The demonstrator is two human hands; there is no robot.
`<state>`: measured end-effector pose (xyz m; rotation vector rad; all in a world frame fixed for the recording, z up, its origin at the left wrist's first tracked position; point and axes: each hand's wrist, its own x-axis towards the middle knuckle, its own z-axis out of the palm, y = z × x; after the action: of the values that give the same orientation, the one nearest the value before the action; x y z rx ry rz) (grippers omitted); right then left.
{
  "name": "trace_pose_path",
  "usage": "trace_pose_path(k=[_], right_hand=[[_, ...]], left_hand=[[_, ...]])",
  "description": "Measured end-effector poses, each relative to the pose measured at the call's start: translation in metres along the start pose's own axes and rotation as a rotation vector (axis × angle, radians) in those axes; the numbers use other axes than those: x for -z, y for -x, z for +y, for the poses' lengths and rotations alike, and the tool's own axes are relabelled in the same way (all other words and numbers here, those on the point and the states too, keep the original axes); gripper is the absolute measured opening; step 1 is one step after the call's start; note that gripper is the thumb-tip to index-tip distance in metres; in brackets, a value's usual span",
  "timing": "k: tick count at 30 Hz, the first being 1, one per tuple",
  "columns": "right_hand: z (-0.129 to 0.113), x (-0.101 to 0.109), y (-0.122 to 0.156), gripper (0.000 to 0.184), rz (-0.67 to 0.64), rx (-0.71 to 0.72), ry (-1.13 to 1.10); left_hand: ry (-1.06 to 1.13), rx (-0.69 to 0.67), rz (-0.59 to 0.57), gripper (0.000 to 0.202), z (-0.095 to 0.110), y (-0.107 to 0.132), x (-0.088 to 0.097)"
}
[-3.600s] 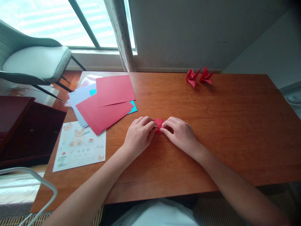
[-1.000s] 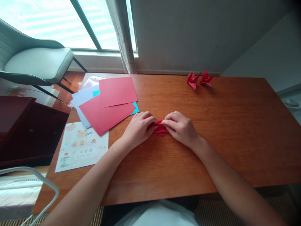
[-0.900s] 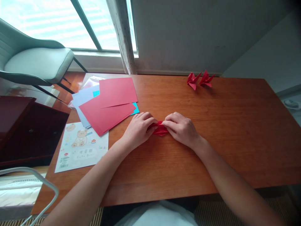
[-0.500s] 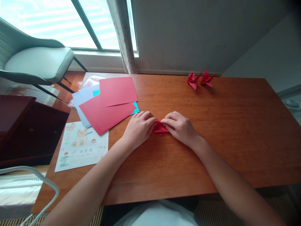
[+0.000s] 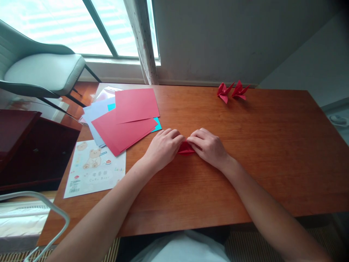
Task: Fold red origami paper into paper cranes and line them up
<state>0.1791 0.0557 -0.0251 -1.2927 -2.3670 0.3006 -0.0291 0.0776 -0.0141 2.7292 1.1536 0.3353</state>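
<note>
A small folded piece of red paper (image 5: 186, 148) is held between my two hands, just above or on the wooden table (image 5: 272, 153). My left hand (image 5: 165, 147) pinches its left end, fingers bent over it. The right end is gripped between the thumb and fingers of my right hand (image 5: 207, 147). My fingers hide both ends of the paper, so only its middle shows. Farther back, two folded red paper cranes (image 5: 224, 93) stand close together near the table's far edge.
Left of my hands lie loose red sheets (image 5: 137, 105) over pale blue and bright blue paper. A white bear-printed sheet (image 5: 95, 182) is in front of them. Beyond the table's left side are a chair (image 5: 46, 71) and a white curved tube (image 5: 58, 211).
The visible middle of the red paper has become narrower and flatter. My left fingers have shifted slightly over it; both hands stay in nearly the same place.
</note>
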Motion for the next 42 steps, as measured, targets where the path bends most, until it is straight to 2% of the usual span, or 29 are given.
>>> trace_pose_path(k=[5, 15, 23, 34, 42], right_hand=[[0.000, 0.003, 0.000, 0.025, -0.011, 0.010, 0.034], [0.001, 0.008, 0.002, 0.023, 0.057, 0.153, 0.139], [0.001, 0.010, 0.003, 0.022, 0.060, 0.181, 0.154], [-0.001, 0.010, 0.003, 0.025, 0.048, 0.154, 0.145], [0.006, 0.000, 0.002, 0.017, 0.061, 0.010, -0.102]], left_hand=[[-0.016, -0.005, -0.030, 0.021, 0.004, 0.001, 0.004], [0.085, -0.120, 0.071, 0.024, -0.009, 0.010, -0.004], [0.096, -0.167, 0.092, 0.024, -0.014, 0.010, -0.004], [-0.041, -0.202, 0.084, 0.025, -0.009, 0.010, 0.000], [0.026, -0.169, 0.095, 0.026, -0.012, 0.011, -0.004]])
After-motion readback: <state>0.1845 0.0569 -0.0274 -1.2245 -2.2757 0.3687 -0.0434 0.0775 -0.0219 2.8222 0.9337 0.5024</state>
